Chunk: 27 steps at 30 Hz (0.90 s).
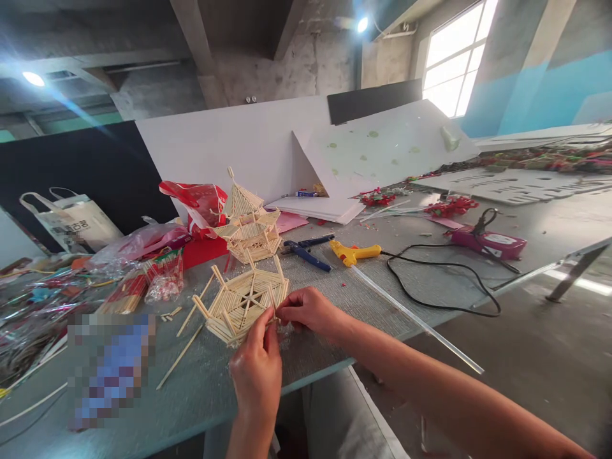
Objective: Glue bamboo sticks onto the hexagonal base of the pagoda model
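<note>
A flat many-sided frame of thin wooden sticks (229, 303), with spokes at its centre and short posts at its corners, lies near the table edge. At its near right corner a short wooden stick (271, 297) stands up. My left hand (257, 363) is closed, thumb and fingers pinching around the base of that stick. From the right, my right hand (310, 311) meets it with fingertips pinched at the same corner; the exact contact is partly hidden. Just behind the frame rises a tiered stick pagoda (251, 223) with a pointed roof.
Blue-handled pliers (308, 250) and a yellow glue gun (354, 252) with a long clear glue stick (421, 322) lie to the right. Its black cable loops toward a magenta box (488, 243). Loose sticks (179, 357), a red bag (196, 207) and plastic packets (165, 274) lie left.
</note>
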Each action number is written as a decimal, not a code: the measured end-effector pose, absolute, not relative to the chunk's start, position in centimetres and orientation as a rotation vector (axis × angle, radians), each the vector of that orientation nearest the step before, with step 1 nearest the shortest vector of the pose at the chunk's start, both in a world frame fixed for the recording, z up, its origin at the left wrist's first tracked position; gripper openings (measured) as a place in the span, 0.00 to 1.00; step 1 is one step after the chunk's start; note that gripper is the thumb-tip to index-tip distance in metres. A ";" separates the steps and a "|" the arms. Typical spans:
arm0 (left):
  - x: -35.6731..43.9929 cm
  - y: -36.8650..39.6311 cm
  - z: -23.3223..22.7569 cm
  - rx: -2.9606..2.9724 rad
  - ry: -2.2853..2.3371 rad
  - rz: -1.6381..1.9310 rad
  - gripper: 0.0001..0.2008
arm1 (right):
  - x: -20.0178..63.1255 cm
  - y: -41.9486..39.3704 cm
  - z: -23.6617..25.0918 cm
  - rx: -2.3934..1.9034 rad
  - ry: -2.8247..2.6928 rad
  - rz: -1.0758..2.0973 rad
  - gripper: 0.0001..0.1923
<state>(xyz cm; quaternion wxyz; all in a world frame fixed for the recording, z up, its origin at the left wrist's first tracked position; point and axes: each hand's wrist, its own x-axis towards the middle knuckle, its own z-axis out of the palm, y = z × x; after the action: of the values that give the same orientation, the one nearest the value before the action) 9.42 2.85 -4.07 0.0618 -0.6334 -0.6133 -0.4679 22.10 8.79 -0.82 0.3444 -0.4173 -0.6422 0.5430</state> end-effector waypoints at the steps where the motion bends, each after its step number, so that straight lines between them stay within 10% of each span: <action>1: 9.4 2.8 -4.1 -1.901 -1.827 -1.416 0.10 | 22.1 8.7 -0.7 -1.059 -1.664 1.434 0.07; 19: 9.4 -0.3 -3.3 -1.753 -1.897 -2.892 0.12 | 26.5 1.4 4.2 -1.142 -2.093 0.687 0.08; 27: 9.7 -1.0 -3.6 -1.833 -1.916 -2.895 0.13 | 23.6 2.2 2.7 -1.053 -2.185 0.790 0.09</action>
<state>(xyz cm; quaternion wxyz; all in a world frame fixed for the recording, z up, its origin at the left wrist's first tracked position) 9.68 -0.95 -3.57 -0.3821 -0.4315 -0.4511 -0.6814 23.65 2.22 2.70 0.2912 -0.3948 -0.8195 0.2963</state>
